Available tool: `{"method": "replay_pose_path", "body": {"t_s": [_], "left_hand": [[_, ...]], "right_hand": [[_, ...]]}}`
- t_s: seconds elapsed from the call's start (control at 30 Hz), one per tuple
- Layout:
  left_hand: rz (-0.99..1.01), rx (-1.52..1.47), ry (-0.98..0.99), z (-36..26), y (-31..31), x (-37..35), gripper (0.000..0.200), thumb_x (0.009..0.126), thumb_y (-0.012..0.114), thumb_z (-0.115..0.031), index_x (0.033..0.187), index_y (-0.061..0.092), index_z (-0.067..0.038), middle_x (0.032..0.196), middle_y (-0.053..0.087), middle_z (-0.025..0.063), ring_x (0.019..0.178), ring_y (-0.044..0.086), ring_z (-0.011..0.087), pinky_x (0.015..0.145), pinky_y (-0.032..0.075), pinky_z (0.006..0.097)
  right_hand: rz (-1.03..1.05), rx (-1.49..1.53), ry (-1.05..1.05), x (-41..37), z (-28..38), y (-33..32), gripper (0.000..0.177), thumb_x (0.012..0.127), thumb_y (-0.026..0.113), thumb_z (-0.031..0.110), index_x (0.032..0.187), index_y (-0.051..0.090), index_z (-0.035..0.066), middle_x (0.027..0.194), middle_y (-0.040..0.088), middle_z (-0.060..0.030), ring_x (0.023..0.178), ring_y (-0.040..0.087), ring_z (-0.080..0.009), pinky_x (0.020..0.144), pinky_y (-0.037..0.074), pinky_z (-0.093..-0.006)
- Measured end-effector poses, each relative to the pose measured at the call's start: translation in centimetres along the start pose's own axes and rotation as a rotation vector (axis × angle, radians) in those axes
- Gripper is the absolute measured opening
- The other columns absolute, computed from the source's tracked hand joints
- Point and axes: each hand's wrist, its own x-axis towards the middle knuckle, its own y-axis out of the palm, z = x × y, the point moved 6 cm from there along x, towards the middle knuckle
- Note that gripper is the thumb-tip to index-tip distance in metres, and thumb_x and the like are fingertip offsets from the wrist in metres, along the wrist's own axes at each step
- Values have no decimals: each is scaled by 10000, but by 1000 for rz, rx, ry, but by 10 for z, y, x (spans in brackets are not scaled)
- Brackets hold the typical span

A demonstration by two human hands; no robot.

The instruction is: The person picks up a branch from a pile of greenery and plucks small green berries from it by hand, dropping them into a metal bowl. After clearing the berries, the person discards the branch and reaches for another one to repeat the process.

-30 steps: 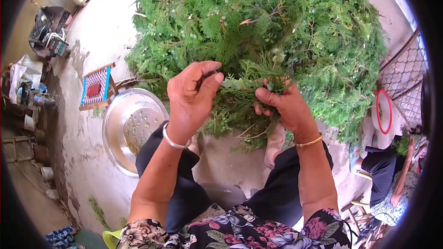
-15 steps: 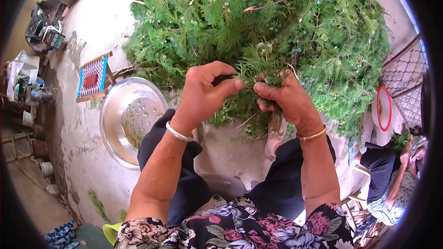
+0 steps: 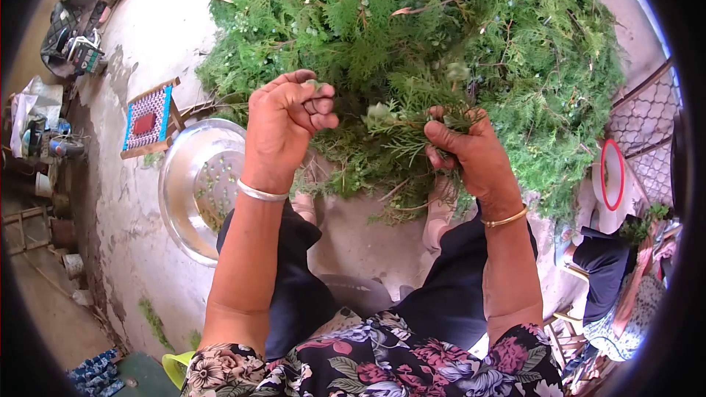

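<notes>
My right hand (image 3: pixel 474 148) is closed around a green conifer sprig (image 3: pixel 403 138) with flat, feathery leaves. A pale green cone (image 3: pixel 380 112) shows at the sprig's tip. Up and to the left, my left hand (image 3: pixel 283 121) is closed, apart from the sprig, with a small green cone (image 3: pixel 315 86) between thumb and finger. Behind both hands rises a large heap of cut conifer branches (image 3: pixel 331 22) dotted with pale cones. A wide metal basin (image 3: pixel 174 176) stands on the floor by my left knee, with several small green cones lying in it.
A woven stool (image 3: pixel 149 121) stands behind the basin. At the right edge another person's arm (image 3: pixel 640 268) and dark trouser leg show near a red-rimmed container (image 3: pixel 612 174) and a wire mesh (image 3: pixel 647 114). Assorted items line the left wall.
My left hand has pulled away from the sprig, up and to the left, with a small cone in its fingers. My right hand keeps the sprig and has shifted slightly right.
</notes>
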Motion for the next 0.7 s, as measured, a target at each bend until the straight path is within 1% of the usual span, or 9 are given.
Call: {"method": "replay_pose_path", "body": {"t_s": [0.07,0.1,0.2,0.27,0.37,0.47,0.6,0.67,0.7], "left_hand": [[80,-75,-133,11,6,-5,197,857,587,-142,954,552,25,838,609,151,661,553,162,519,464,264],[127,29,-139,13,10,-6,245,876,592,-222,911,585,20,831,615,146,632,562,155,489,478,257],[227,291,-238,22,23,-14,319,895,585,-287,887,624,30,788,621,124,571,546,135,427,442,236],[240,293,-236,29,31,-20,337,902,590,-286,894,645,47,724,619,90,514,527,112,400,418,220],[463,237,-404,42,44,-32,256,881,631,-203,891,638,52,643,579,36,482,510,89,401,399,216],[513,274,-409,45,43,-35,206,863,647,-164,854,632,40,635,566,22,479,501,81,407,384,208],[504,356,-324,41,45,-34,168,847,661,-141,825,628,22,638,567,14,484,494,68,414,366,193],[311,526,-220,35,39,-27,148,844,649,-127,794,624,10,644,569,14,484,482,54,413,352,191],[311,526,-221,39,39,-25,148,844,649,-127,794,624,10,644,569,14,484,482,54,413,352,191]], "right_hand": [[29,24,-61,-1,4,-3,125,843,654,51,945,585,27,687,578,-2,535,534,-98,454,372,-221],[31,22,-59,-3,4,-3,125,843,654,51,945,585,27,687,578,-2,535,534,-98,454,372,-221],[-1,-16,-109,-7,8,-6,85,839,658,45,895,596,29,672,573,-1,520,529,-97,446,361,-220],[146,-56,-84,-8,9,0,65,827,668,39,842,605,28,664,572,-2,509,525,-97,440,356,-222],[116,-129,-39,-8,5,0,67,820,674,43,818,608,29,652,567,0,507,525,-97,435,352,-225],[157,-202,-58,-9,11,3,71,818,677,57,806,612,33,654,567,5,510,525,-91,440,362,-220],[59,-184,-3,-10,11,8,61,818,673,66,803,623,35,666,569,7,515,523,-83,447,377,-214],[7,-207,33,-9,9,9,47,824,666,71,819,636,35,666,561,11,521,517,-75,457,392,-213],[7,-207,34,-7,7,9,47,824,666,71,819,636,35,666,561,11,521,517,-75,457,392,-213]]}}
